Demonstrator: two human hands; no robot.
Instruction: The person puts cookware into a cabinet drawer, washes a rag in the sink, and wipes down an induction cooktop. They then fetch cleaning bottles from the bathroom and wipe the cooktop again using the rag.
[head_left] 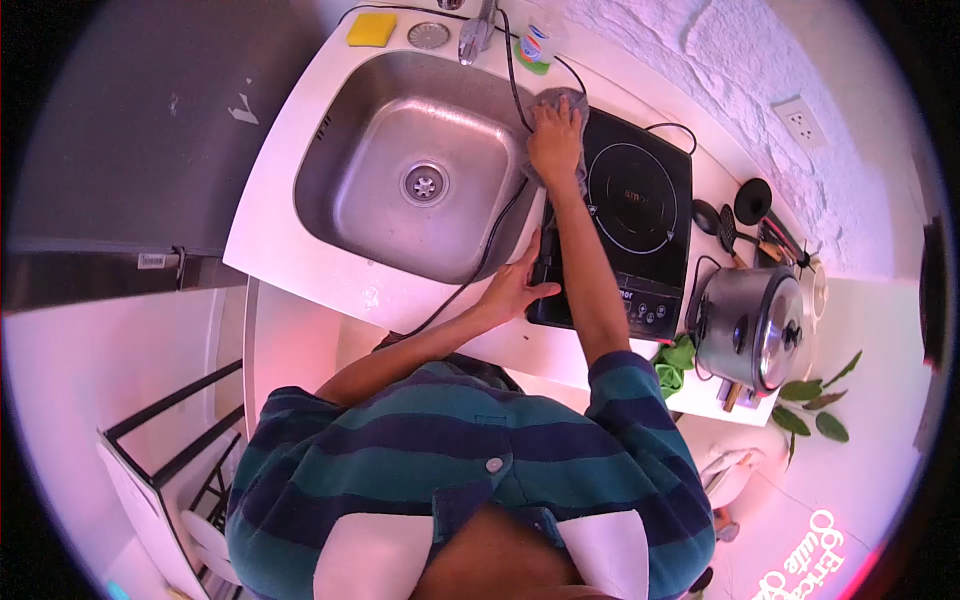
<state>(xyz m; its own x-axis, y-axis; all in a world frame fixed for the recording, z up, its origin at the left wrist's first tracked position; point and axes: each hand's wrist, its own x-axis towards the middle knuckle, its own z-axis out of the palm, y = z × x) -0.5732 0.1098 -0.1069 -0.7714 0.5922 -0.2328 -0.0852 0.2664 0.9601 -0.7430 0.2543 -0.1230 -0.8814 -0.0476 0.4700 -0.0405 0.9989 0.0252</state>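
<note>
Bright, pink-tinged light covers the bench (265, 225) around the sink (370, 200), whose steel carries sparkling highlights along its inner curve (the drain (424, 184) stays crisp). Left of the sink, a grey panel (170, 130) fades into dimness; well to its right, a glass lid (782, 330) shows pale glare. Wide-lens distortion bows the bench's edges around the sink and bends the rough wall (660, 60) beyond it. Black vignetting swallows the corners farthest from the sink, while small print on the cooktop (635, 190) beside it looks soft

1 yellow sponge (371, 30) lies beside a round strainer (428, 36), a lidded pot (728, 325) near green leaves (803, 391).
</note>
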